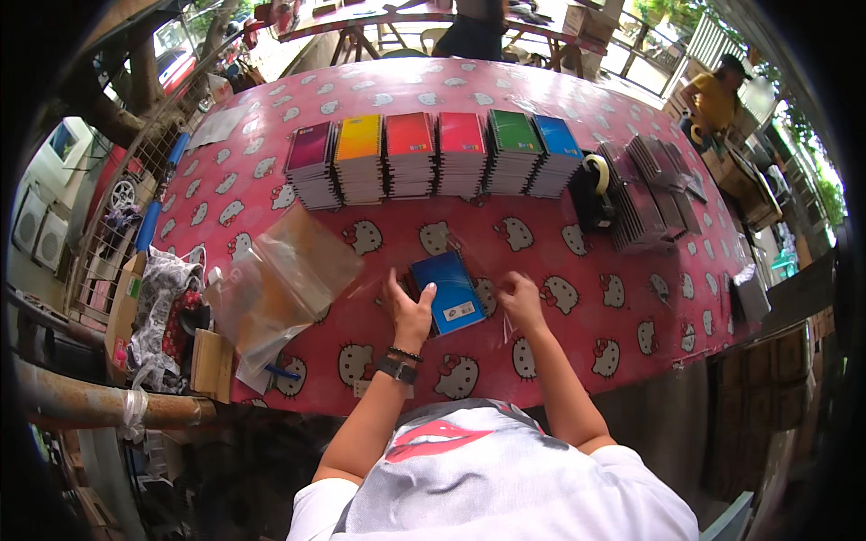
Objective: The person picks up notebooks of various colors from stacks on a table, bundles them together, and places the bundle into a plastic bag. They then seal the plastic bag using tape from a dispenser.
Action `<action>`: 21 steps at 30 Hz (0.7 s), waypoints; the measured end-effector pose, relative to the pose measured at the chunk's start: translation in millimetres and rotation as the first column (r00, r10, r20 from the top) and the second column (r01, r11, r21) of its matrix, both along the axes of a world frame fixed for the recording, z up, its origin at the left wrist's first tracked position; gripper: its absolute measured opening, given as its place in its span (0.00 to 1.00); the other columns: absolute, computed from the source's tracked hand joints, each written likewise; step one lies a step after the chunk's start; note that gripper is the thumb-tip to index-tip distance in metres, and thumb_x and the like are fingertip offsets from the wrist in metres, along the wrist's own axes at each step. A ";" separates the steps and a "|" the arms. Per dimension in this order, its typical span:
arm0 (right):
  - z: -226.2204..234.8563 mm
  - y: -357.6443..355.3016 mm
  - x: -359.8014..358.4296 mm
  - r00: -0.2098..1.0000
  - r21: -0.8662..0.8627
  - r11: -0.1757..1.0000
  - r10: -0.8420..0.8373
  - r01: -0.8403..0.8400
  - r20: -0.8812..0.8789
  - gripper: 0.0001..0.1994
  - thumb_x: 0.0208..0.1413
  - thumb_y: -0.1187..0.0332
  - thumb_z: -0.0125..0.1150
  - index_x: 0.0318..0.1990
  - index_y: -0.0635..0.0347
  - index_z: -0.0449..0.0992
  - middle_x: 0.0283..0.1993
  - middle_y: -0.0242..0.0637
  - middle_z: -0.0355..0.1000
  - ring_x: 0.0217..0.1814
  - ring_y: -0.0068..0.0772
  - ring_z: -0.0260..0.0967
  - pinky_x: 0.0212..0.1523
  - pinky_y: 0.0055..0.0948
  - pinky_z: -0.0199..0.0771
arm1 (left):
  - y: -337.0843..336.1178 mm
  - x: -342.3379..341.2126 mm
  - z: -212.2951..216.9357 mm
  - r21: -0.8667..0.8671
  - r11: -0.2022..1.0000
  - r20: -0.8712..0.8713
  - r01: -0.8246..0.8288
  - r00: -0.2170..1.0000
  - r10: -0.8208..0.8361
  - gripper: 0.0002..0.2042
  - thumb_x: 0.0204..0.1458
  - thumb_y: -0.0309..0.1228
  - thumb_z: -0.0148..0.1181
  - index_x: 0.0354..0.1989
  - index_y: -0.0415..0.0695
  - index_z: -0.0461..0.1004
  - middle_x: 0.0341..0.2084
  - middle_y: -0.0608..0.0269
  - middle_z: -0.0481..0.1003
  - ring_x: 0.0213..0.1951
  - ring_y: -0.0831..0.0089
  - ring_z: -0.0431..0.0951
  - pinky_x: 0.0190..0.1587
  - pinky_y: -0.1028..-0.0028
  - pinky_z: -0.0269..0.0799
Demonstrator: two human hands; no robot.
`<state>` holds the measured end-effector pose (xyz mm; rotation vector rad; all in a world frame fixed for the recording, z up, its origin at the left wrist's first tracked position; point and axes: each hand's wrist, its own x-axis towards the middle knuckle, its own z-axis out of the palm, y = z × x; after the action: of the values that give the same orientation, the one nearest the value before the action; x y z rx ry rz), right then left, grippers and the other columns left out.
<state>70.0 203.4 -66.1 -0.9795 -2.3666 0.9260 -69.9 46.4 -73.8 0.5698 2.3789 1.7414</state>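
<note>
- Two bare hands work at the near edge of a pink table [271, 194] covered in a cartoon-cat print.
- The left hand [410, 311] lies flat on the left side of a blue notebook [448, 290], fingers spread and thumb against its edge, seemingly to pin it in place.
- The right hand [520, 298] is curled just beside the notebook's right edge, fingertips pinched on what looks like thin clear film; the sheen around the notebook suggests a clear sleeve, though its outline is hard to make out.
- A loose heap of clear plastic bags [280, 279] lies left of the hands, within easy reach.
- Six stacks of notebooks [433, 155] stand in a row across the middle of the table, sorted by cover colour from purple to blue.
- A tape dispenser [591, 185] sits just right of that row, and further right dark booklets [645, 194] lie fanned in overlapping rows.
- Another person in a yellow shirt [714, 97] works well apart, beyond the far right of the table.
</note>
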 end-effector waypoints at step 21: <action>43.3 -85.0 14.7 0.862 0.357 0.808 0.506 -0.468 -0.015 0.22 0.34 0.84 0.55 0.42 0.58 0.70 0.34 0.37 0.69 0.39 0.41 0.64 0.38 0.34 0.70 | 31.8 -29.8 46.5 0.014 0.999 0.023 -0.049 0.999 0.049 0.54 0.35 0.38 0.71 0.64 0.35 0.34 0.62 0.36 0.45 0.64 0.48 0.45 0.65 0.61 0.42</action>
<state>84.7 118.5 -22.7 -0.1707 -2.6104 0.6667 -99.7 78.2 -27.4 0.4958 2.3862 1.7772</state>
